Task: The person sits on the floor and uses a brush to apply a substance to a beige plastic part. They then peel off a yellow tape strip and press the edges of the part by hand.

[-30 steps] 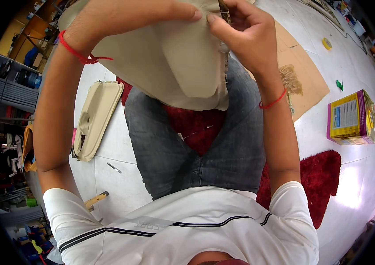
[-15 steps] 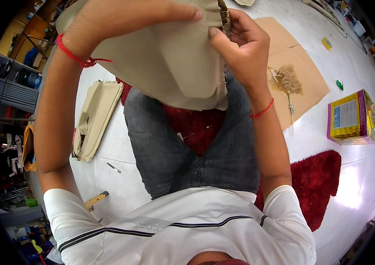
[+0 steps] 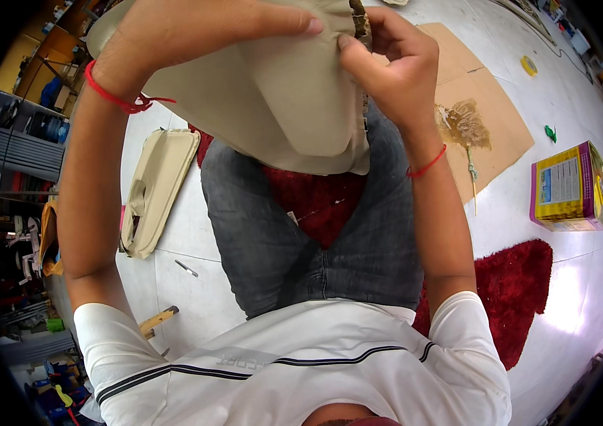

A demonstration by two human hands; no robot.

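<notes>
A large beige panel (image 3: 301, 106), covered in smooth leather-like material, is held up over my lap. Its right edge is rough and dark brown where the cover folds round it. My left hand (image 3: 245, 21) grips the panel near the top, thumb lying on the beige face; its other fingers are hidden. At the right edge my right hand (image 3: 397, 64) pinches the cover, thumb on the front and fingers curled behind. Part of the panel runs out of view at the top.
On the white floor to the left lie a smaller beige trim piece (image 3: 163, 188), a pen (image 3: 186, 268) and a wooden-handled tool (image 3: 158, 321). To the right are glue-stained cardboard (image 3: 500, 128) with a brush (image 3: 472, 167), a yellow-purple can (image 3: 564, 188), a tape roll (image 3: 528, 66) and a red rug (image 3: 518, 291).
My right thumb has moved slightly up along the panel's edge, and the right hand has shifted a little right. The left hand keeps nearly the same hold.
</notes>
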